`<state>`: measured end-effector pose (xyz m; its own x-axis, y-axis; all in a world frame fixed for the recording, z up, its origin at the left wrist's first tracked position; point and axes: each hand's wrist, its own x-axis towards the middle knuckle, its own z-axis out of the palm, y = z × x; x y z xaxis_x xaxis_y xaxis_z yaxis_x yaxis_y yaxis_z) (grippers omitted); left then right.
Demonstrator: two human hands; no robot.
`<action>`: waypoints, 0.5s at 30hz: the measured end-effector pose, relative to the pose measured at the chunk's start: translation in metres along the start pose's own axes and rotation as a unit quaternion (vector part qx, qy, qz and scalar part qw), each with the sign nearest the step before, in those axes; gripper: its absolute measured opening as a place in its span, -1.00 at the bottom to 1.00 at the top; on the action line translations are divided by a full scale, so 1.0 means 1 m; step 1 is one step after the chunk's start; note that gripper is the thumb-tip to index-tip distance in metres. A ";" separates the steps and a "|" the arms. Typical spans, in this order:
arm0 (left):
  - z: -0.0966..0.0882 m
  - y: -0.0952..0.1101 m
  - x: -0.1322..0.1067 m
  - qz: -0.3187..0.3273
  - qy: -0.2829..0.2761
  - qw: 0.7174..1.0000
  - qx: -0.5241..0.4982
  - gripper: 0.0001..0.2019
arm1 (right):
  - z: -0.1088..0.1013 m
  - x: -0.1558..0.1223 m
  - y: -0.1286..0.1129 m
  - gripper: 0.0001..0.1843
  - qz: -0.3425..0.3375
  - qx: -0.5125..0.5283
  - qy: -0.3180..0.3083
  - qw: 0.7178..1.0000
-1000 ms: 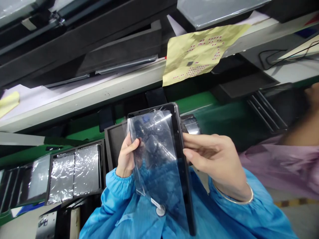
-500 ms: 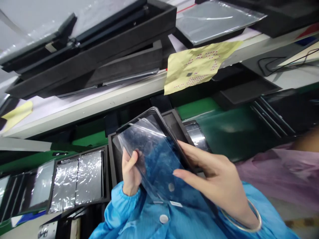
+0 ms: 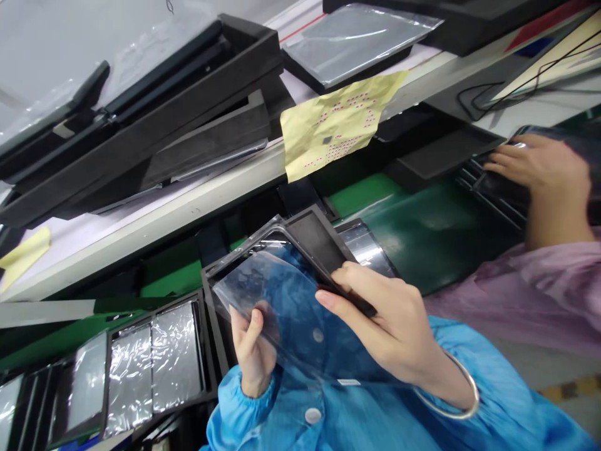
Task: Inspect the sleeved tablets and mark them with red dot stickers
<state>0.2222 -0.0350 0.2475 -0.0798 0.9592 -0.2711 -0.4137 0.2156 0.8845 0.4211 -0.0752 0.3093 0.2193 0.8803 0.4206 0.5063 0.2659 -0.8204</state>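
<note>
I hold a black-framed tablet (image 3: pixel 286 313) tilted nearly flat in front of my chest, its glossy screen mirroring my blue smock. A clear plastic film (image 3: pixel 244 285) covers the screen and lifts at its left edge. My left hand (image 3: pixel 253 351) grips the tablet's lower left side, thumb pressed on the film. My right hand (image 3: pixel 385 319) is wrapped over the tablet's right edge, fingers curled on the frame. Both sleeves are blue, and a thin bangle (image 3: pixel 462 394) circles my right wrist.
A black foam tray (image 3: pixel 319 241) lies just behind the tablet on a green conveyor belt (image 3: pixel 422 232). Trays of film-wrapped panels (image 3: pixel 150 357) sit at lower left. A shelf above carries stacked black trays (image 3: pixel 141 125) and a yellow sheet (image 3: pixel 333 122). A co-worker's hand (image 3: pixel 539 169) in a pink sleeve reaches at right.
The tablet has swung from upright to nearly flat and come lower. My right hand moved from its side edge to over its top right edge. A co-worker's hand came into view at right.
</note>
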 end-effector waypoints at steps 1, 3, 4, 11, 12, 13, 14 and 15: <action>0.000 0.000 -0.001 -0.004 0.001 1.000 0.000 -0.62 | 0.000 0.000 0.000 -0.73 -0.002 0.000 0.001 1.000; 0.000 -0.001 -0.001 -0.009 0.002 1.000 -0.001 -0.60 | 0.000 0.001 0.001 -0.73 -0.006 0.004 0.002 1.000; 0.000 -0.001 -0.001 -0.010 0.002 1.000 -0.002 -0.60 | 0.000 0.002 0.002 -0.73 -0.006 0.009 0.002 1.000; 0.005 -0.003 0.007 -0.040 -0.001 0.999 -0.012 -0.57 | 0.000 0.003 0.009 -0.73 0.047 0.071 -0.013 0.996; 0.005 -0.004 0.008 -0.044 0.001 0.999 -0.015 -0.53 | -0.001 0.003 0.010 -0.74 0.059 0.081 -0.022 0.995; 0.005 -0.005 0.009 -0.047 0.003 0.999 -0.017 -0.50 | -0.001 0.002 0.011 -0.76 0.069 0.090 -0.030 0.993; 0.005 -0.006 0.010 -0.050 0.004 0.999 -0.019 -0.48 | -0.002 0.002 0.012 -0.77 0.078 0.097 -0.037 0.992; 0.004 -0.008 0.010 -0.054 0.002 0.998 -0.020 -0.46 | -0.003 0.002 0.012 -0.78 0.085 0.103 -0.043 0.990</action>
<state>0.2284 -0.0260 0.2395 -0.0368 0.9298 -0.3662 -0.4565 0.3103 0.8338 0.4298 -0.0712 0.3013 0.2098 0.9472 0.2424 0.2857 0.1777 -0.9417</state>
